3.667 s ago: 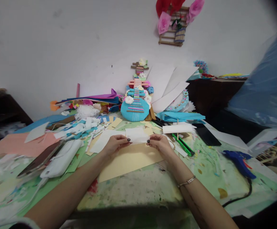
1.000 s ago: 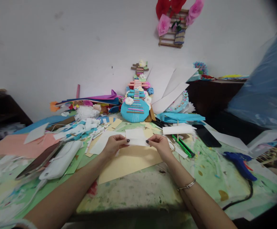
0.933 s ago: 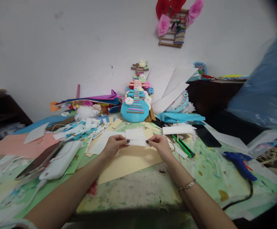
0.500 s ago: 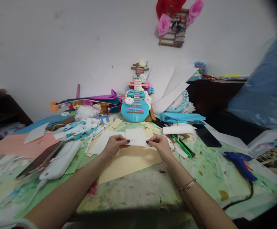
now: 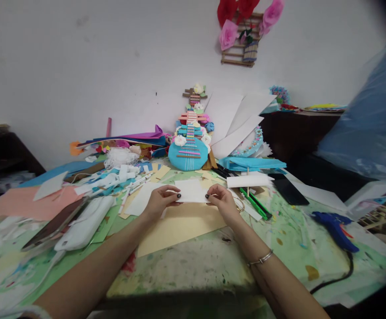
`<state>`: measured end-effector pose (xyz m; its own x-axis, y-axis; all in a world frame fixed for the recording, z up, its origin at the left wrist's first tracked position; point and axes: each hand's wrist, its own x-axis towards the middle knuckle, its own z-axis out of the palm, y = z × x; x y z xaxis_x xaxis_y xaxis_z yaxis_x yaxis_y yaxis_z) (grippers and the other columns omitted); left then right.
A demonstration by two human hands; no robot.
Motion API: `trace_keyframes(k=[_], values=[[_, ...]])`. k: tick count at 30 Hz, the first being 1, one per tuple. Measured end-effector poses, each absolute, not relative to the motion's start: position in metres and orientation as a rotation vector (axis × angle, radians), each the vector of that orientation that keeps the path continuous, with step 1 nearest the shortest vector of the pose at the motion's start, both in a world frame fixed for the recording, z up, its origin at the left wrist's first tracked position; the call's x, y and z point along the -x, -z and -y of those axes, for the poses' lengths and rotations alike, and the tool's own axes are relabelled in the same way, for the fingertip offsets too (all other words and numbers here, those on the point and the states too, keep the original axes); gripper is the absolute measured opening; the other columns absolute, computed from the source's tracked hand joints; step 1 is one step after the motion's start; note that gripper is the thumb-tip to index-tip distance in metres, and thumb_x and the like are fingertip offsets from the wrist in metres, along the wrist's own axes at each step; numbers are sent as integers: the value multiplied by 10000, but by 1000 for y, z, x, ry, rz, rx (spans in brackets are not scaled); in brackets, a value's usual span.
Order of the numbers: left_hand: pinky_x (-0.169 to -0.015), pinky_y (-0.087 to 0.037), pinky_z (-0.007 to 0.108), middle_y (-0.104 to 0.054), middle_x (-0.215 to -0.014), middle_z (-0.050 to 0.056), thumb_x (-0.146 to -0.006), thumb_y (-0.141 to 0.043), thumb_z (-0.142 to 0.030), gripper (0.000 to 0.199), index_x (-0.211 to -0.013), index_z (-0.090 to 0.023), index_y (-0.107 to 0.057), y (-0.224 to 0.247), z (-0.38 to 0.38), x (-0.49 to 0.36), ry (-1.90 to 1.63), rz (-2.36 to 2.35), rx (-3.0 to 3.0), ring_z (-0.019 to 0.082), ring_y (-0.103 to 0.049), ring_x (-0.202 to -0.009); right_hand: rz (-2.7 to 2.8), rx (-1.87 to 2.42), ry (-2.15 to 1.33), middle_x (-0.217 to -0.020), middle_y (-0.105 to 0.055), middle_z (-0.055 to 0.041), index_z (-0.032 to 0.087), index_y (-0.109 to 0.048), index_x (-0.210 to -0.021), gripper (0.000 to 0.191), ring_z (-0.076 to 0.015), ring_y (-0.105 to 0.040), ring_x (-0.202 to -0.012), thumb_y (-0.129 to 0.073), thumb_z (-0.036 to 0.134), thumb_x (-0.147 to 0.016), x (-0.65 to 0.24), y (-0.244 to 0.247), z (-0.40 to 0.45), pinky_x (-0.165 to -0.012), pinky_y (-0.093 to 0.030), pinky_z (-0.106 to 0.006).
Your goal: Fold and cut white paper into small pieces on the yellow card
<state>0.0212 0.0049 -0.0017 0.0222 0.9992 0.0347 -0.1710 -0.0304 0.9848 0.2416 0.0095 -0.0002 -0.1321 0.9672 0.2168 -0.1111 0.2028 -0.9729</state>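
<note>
A small piece of white paper [image 5: 193, 195] is stretched between my two hands, above the table's middle. My left hand [image 5: 161, 201] pinches its left end between thumb and fingers. At the opposite end, my right hand [image 5: 221, 201] has a similar pinch on it. Beneath lies a larger sheet of cream card [image 5: 179, 228]. Just beyond the held paper another white piece [image 5: 184, 182] shows, and I cannot tell whether the two are joined. A white sheet [image 5: 141, 199] rests left of my left hand.
A blue paper lute model [image 5: 188, 155] leans at the back. To the right are a green cutter [image 5: 256, 204], a black phone [image 5: 288, 188] and a blue glue gun [image 5: 335, 230]. On the left sit a white power bank [image 5: 85, 223], another phone [image 5: 53, 223] and paper scraps [image 5: 113, 179].
My right hand's fingertips have shifted slightly to the right along the white paper, and more of the paper shows between my hands. The left hand has hardly moved.
</note>
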Motion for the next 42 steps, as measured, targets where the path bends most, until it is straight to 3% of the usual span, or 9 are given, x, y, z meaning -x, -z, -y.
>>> trace_keyframes(k=[6, 10, 16, 19, 22, 26, 29, 38, 42], values=[[-684, -559, 254, -699, -798, 48, -557, -739, -208, 207, -741, -113, -725, 0, -2, -27, -1333, -1109, -1199, 146, -629, -689, 1349, 951, -1217, -722, -636, -22, 171, -660, -673, 100, -145, -571, -675, -609, 229, -610, -239, 1, -8, -707, -516, -324], [-699, -566, 291, -676, -847, 52, -592, -742, -286, 261, -769, -100, -696, -1, 2, -33, -1390, -1042, -1188, 157, -635, -711, 1347, 986, -1138, -685, -648, -23, 164, -665, -670, 112, -143, -574, -636, -604, 207, -587, -235, -1, -5, -640, -490, -287], [-598, -541, 230, -618, -640, -12, -559, -792, -280, 354, -805, -114, -599, -4, 12, -45, -1462, -1165, -1199, 127, -634, -589, 1302, 1052, -1097, -552, -626, 5, 173, -612, -686, 179, -135, -557, -514, -709, 284, -584, -224, -5, 6, -512, -408, -249], [-604, -553, 232, -599, -742, -17, -552, -794, -250, 369, -818, -124, -572, -5, 12, -47, -1549, -1083, -1190, 99, -615, -599, 1251, 1023, -1109, -556, -630, 8, 181, -582, -657, 192, -150, -588, -541, -732, 263, -568, -220, -4, 7, -526, -419, -251], [-598, -565, 259, -573, -822, -23, -551, -792, -221, 513, -989, -162, -532, -4, 11, -47, -1591, -992, -1195, 96, -607, -619, 1220, 993, -1150, -563, -632, 13, 185, -573, -653, 185, -152, -601, -563, -727, 225, -560, -219, -2, 6, -553, -435, -254], [-632, -559, 283, -601, -852, 3, -525, -805, -205, 905, -1293, -220, -326, -3, 11, -49, -1506, -956, -1129, 145, -635, -699, 1257, 981, -1131, -547, -608, 27, 189, -563, -664, 150, -126, -558, -515, -691, 204, -587, -218, 0, 7, -519, -402, -237], [-639, -543, 277, -633, -865, 34, -479, -821, -168, 1078, -1370, -215, -215, -4, 12, -52, -1453, -948, -1075, 167, -640, -723, 1316, 996, -1076, -557, -598, 24, 190, -563, -671, 125, -119, -528, -492, -669, 207, -606, -218, 1, 7, -478, -362, -225], [-585, -471, 213, -666, -621, -9, -533, -787, -156, 1019, -1390, -148, -236, 0, 7, -45, -1451, -1014, -1165, 118, -607, -545, 1342, 982, -995, -625, -601, 8, 187, -573, -668, 98, -114, -512, -515, -655, 192, -614, -220, 4, 5, -487, -361, -223], [-591, -497, 227, -678, -609, -1, -541, -788, -152, 1003, -1386, -139, -248, -2, 7, -41, -1430, -1051, -1166, 134, -635, -555, 1316, 990, -974, -602, -571, 17, 188, -578, -686, 97, -113, -499, -510, -648, 198, -620, -221, 5, 4, -489, -364, -225]])
